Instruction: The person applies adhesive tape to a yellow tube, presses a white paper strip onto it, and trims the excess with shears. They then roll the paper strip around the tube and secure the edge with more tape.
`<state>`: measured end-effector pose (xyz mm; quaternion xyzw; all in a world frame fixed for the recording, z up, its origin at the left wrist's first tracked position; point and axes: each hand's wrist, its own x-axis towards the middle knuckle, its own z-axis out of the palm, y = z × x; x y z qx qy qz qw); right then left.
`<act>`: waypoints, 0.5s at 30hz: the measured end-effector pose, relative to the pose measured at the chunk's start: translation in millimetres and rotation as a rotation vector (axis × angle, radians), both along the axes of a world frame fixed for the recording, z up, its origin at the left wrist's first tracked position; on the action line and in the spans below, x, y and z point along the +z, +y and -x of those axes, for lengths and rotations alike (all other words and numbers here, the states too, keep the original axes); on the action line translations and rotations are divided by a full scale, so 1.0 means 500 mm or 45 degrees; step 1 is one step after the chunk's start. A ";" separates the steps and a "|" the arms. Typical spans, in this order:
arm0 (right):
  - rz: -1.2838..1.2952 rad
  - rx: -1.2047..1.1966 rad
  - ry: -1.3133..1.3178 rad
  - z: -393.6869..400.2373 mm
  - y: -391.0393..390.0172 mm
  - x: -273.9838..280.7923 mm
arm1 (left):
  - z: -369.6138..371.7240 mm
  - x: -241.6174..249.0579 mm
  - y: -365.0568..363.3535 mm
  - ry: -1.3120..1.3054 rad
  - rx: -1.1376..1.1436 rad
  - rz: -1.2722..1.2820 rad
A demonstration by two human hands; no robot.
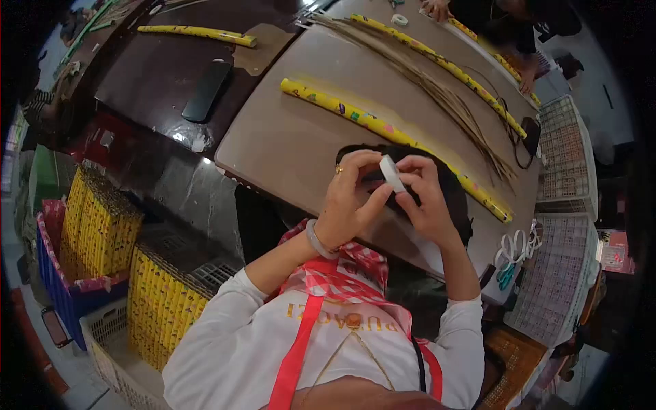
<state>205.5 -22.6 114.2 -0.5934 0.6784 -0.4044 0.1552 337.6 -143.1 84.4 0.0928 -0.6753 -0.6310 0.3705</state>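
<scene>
Between my hands is a narrow roll of white tape (391,173), held upright. My left hand (345,195) pinches it between thumb and fingers. From the other side, my right hand (427,195) has its bent fingertips and thumb at the roll. Just beyond, a long yellow patterned tube (372,123) lies diagonally across the brown table (273,140). Under my hands there is a black item (454,198), mostly covered by them.
Thin brown strips (437,85) and another yellow tube (444,65) lie farther back. A co-worker's hand (527,74) is at the far side. Scissors (512,253) and plastic crates (564,157) stand right. A dark phone (207,91) lies left, above crates of yellow tubes (164,307).
</scene>
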 end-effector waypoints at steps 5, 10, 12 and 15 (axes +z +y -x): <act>0.026 -0.127 0.669 -0.013 -0.018 0.034 | -0.016 0.003 -0.026 -0.174 0.072 0.213; 0.061 -0.078 0.829 -0.010 -0.029 0.027 | -0.018 -0.001 -0.036 -0.154 0.217 0.367; 0.072 -0.096 0.852 -0.012 -0.034 0.028 | -0.019 0.003 -0.036 -0.170 0.280 0.343; 0.079 -0.081 0.892 -0.014 -0.038 0.028 | -0.018 -0.006 -0.045 -0.228 0.172 0.084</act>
